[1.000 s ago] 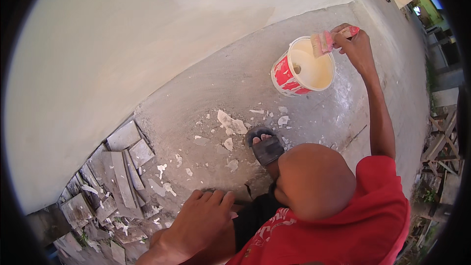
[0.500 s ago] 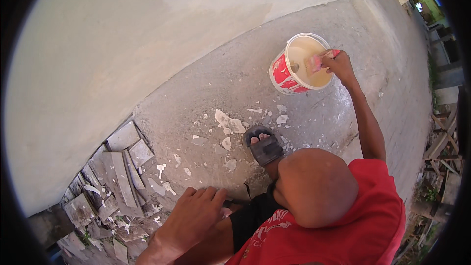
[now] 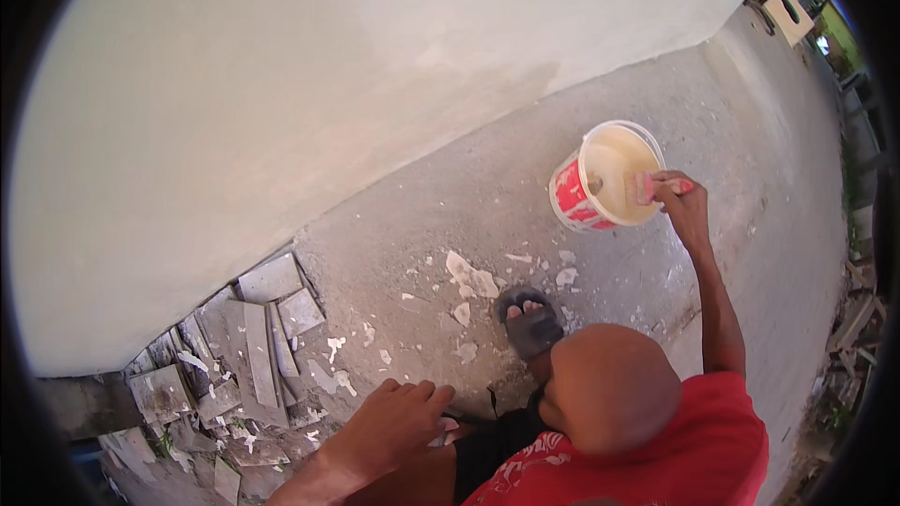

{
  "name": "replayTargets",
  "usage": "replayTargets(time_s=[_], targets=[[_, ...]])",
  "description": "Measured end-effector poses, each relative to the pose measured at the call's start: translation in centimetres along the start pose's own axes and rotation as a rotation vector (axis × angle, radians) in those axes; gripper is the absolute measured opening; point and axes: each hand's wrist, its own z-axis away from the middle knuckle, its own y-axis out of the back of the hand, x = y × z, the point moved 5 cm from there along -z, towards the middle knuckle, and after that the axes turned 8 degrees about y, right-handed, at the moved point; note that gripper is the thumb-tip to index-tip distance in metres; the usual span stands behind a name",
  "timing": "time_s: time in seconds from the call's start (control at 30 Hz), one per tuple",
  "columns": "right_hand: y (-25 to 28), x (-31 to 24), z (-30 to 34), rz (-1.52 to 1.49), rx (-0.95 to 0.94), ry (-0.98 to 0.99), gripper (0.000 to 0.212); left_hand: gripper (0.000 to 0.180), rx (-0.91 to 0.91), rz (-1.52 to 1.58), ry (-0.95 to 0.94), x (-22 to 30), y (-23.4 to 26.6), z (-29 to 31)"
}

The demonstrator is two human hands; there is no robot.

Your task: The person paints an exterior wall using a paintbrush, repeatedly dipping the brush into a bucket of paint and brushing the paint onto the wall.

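My right hand (image 3: 682, 208) is stretched out to a white bucket (image 3: 574, 199) with a red label that stands on the concrete floor. It grips a pink-handled paintbrush (image 3: 649, 187), whose bristles dip into the pale paint inside the bucket. My left hand (image 3: 398, 420) rests low by my bent knee, fingers spread and holding nothing. A foot in a dark sandal (image 3: 531, 322) sits between the two hands. A head and a red shirt (image 3: 656, 454) fill the lower right.
A pale plastered wall (image 3: 328, 103) fills the upper left and meets the grey concrete floor (image 3: 441, 215). Several broken tile pieces (image 3: 253, 337) lie heaped at the wall's foot on the left. Flakes of dried paint (image 3: 472, 276) dot the floor. Wooden debris (image 3: 858, 319) lies at the right edge.
My right hand has brought the brush from above the bucket's rim down into the paint. My left hand has stayed by the knee.
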Motion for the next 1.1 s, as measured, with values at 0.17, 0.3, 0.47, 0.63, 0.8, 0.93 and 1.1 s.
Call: replayTargets(time_s=[0.17, 0.3, 0.47, 0.63, 0.8, 0.93, 1.1], targets=[[2.1, 6.5, 3.7, -0.517, 0.397, -0.297, 0.030, 0.037, 0.221, 0.024, -0.046, -1.9, -4.7, -1.1], [1.5, 12.3, 4.9, -0.993, 0.474, -0.480, 0.029, 0.042, 0.252, 0.050, -0.050, -3.9, -6.3, -2.3], [-0.5, 2.3, -3.0, -1.460, 0.366, -0.221, 0.020, 0.048, 0.250, 0.023, -0.046, -5.2, -7.2, -4.3], [0.1, -19.4, -9.9, -1.376, 0.114, 0.221, 0.041, 0.049, 0.289, -0.029, -0.093, -0.5, -2.0, -2.8], [-0.5, -41.0, -10.4, -1.295, -0.011, 0.639, 0.039, 0.041, 0.764, -0.126, -0.559, 3.8, 6.9, 1.3], [2.0, -51.3, -9.4, -1.140, 0.065, 0.956, 0.035, 0.030, 0.802, -0.266, -0.558, 10.3, 13.3, 1.3], [4.0, -59.6, -9.0, -0.905, 0.234, 1.225, 0.028, 0.024, 0.835, -0.261, -0.807, 12.7, 10.1, -3.5]])
